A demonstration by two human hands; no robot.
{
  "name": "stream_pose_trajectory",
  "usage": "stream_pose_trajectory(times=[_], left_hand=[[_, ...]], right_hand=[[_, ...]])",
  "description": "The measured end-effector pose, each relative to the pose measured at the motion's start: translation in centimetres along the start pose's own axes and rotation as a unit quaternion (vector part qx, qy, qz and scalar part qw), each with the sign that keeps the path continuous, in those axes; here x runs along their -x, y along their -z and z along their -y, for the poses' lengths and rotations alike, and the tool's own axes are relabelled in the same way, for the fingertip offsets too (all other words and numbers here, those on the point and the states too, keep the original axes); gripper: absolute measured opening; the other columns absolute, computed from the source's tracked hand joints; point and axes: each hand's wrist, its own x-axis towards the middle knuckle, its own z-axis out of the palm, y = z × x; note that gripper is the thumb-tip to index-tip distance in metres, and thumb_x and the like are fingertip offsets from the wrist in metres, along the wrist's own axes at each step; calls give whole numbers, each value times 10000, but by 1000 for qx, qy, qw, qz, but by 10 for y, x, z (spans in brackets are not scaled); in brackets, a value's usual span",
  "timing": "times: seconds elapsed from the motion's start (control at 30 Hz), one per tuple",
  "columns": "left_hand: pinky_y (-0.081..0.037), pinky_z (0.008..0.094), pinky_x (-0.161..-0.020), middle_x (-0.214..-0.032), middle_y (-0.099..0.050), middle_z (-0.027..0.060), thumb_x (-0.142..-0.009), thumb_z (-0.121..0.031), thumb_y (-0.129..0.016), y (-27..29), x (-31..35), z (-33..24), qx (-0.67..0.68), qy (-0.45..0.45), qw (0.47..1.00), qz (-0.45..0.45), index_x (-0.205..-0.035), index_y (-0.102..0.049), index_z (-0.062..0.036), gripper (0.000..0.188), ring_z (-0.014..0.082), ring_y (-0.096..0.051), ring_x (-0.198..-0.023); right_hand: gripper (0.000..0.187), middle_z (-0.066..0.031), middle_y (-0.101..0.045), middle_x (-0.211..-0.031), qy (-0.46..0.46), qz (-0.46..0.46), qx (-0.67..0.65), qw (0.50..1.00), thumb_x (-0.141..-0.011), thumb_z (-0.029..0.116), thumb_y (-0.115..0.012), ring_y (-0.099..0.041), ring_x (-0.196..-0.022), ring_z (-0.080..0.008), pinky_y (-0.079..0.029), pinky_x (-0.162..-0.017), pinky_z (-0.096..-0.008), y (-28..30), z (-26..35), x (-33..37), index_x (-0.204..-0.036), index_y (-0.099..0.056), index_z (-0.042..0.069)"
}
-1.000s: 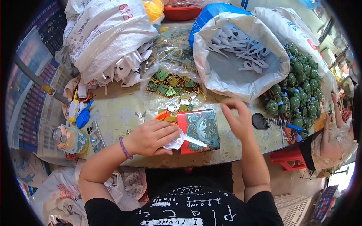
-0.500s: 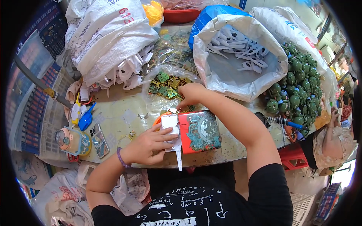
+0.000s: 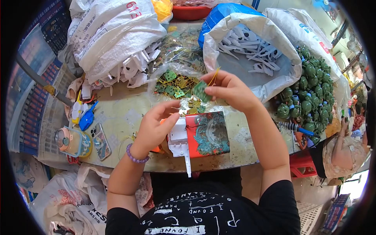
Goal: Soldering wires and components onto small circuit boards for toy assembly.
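My right hand (image 3: 234, 89) pinches a small green circuit board (image 3: 200, 92), with a thin yellow wire rising by its fingers. It is raised over the front of a clear plastic bag (image 3: 152, 87) holding many such wired boards (image 3: 172, 91). My left hand (image 3: 158, 122) is open, thumb and fingers apart, and appears to hold nothing. Just beyond its thumb, a white plastic casing (image 3: 179, 135) with a pointed end lies against the left side of a red box with a dark patterned lid (image 3: 209, 135). Something orange (image 3: 157, 149) shows partly beneath my left wrist.
A white sack (image 3: 117, 43) spills white parts at back left; an open blue-white sack (image 3: 252, 84) holds more. Green canteen-shaped pieces (image 3: 309, 92) are heaped at right. A drink bottle (image 3: 73, 141), phone (image 3: 101, 141) and blue tool (image 3: 88, 118) lie left. Another person sits far right.
My right hand has come up from near the bag's front edge, now with a circuit board in its fingers. My left hand has lifted off the white casing, its fingers toward the boards.
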Motion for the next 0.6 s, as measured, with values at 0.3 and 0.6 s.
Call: stream_pose_trajectory(times=[0.3,0.6], left_hand=[[-476,278,-764,-915,-672,76,-848,-41,-600,2,16,-14,-169,-1,985,28,-968,-663,17,147,141,-599,-820],[-472,355,-801,-926,-676,137,-771,-134,-708,-41,9,-12,-223,-75,972,27,-1004,-667,-6,269,291,-620,-877]], right_hand=[[246,-101,-631,-930,86,176,331,923,-842,69,-656,-607,-836,-228,-484,-726,-328,-7,-20,55,-1087,-677,71],[169,-68,-645,-890,210,11,458,864,-763,108,-705,-611,-849,-281,-483,-723,-382,-23,-33,70,-932,-699,93]])
